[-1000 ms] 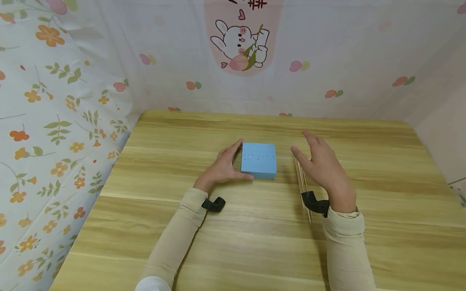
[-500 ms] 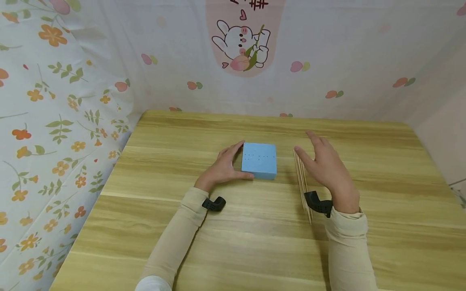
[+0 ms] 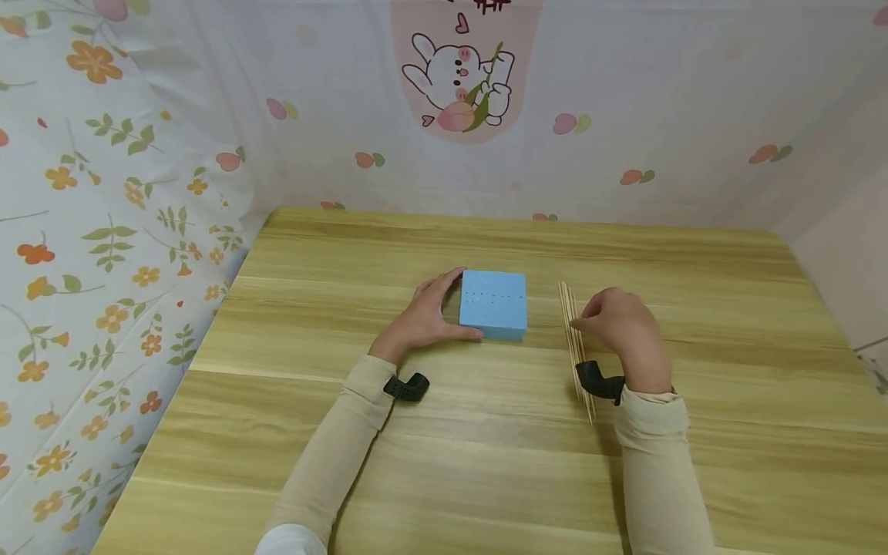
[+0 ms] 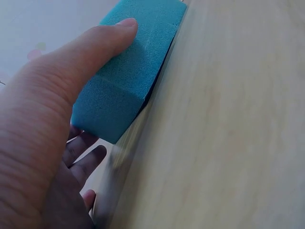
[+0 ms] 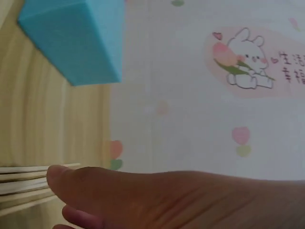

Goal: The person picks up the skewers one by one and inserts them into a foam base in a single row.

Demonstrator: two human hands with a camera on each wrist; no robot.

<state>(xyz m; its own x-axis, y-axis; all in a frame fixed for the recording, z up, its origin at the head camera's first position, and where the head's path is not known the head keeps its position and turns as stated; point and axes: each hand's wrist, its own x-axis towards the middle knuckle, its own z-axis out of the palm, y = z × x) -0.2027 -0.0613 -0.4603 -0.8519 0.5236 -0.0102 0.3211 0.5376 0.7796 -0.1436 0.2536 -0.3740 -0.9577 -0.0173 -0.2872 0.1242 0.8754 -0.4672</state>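
Now right hand point(image 3: 620, 327) lowered (onto skewers point(image 3: 570, 324))

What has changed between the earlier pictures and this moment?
The right hand came down from above the table and curled its fingers onto the bundle of wooden sticks; a firm grip cannot be told. The left hand stayed against the blue foam block, which did not move.

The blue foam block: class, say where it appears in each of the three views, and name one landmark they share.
Head view: blue foam block at table centre, left hand holding its side.
Left wrist view: upper left, under the thumb.
Right wrist view: top left corner.
Shared landmark: the wooden table.
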